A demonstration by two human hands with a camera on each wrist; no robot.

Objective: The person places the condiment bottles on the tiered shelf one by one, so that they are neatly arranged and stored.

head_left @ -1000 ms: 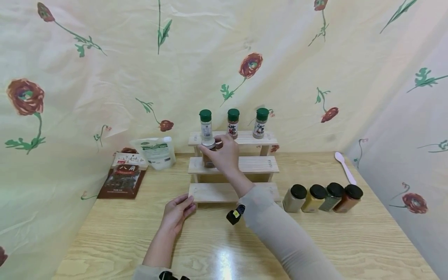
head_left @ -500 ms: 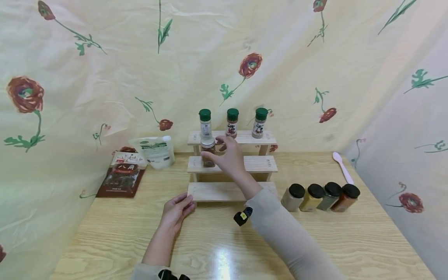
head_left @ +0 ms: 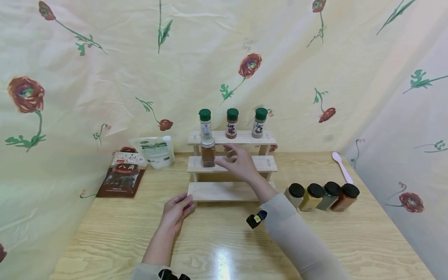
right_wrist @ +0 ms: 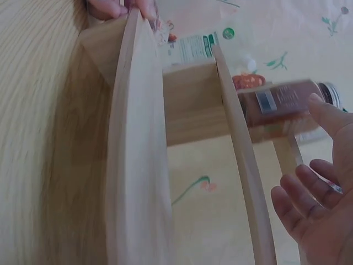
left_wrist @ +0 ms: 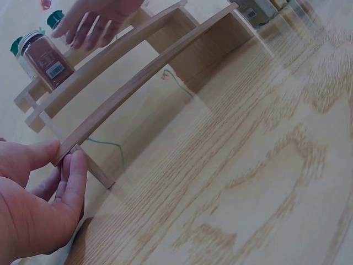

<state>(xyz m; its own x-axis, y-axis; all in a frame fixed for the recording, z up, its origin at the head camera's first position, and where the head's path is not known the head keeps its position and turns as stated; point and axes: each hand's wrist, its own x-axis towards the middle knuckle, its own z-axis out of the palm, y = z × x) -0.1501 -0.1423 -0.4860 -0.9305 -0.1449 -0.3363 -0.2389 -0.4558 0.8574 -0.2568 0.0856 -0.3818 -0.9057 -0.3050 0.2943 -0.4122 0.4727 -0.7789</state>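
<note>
A three-tier wooden spice rack [head_left: 224, 191] stands against the wall. My left hand [head_left: 176, 212] pinches the left end of its lowest board, thumb on top and fingers underneath, as the left wrist view shows. On the left of the middle tier stands a square glass jar of brown spice [head_left: 208, 156] with a silver lid, upright. Just right of the jar is my right hand [head_left: 240, 163], fingers relaxed and apart, holding nothing. Green-capped shakers line the top tier: one with white contents [head_left: 205, 124] behind the jar, a red one [head_left: 231, 124] and a pale one [head_left: 259, 123].
Black-lidded spice jars [head_left: 295, 195] stand in a row right of the rack, with a pale spoon [head_left: 342, 167] behind them. Left of the rack are a spouted pouch [head_left: 156, 153] and a brown star anise packet [head_left: 122, 179]. A flowered cloth [head_left: 297, 70] hangs behind the table.
My right hand has let go of the brown spice jar and drawn away to the right, leaving it on the middle tier. My left hand stays on the rack.
</note>
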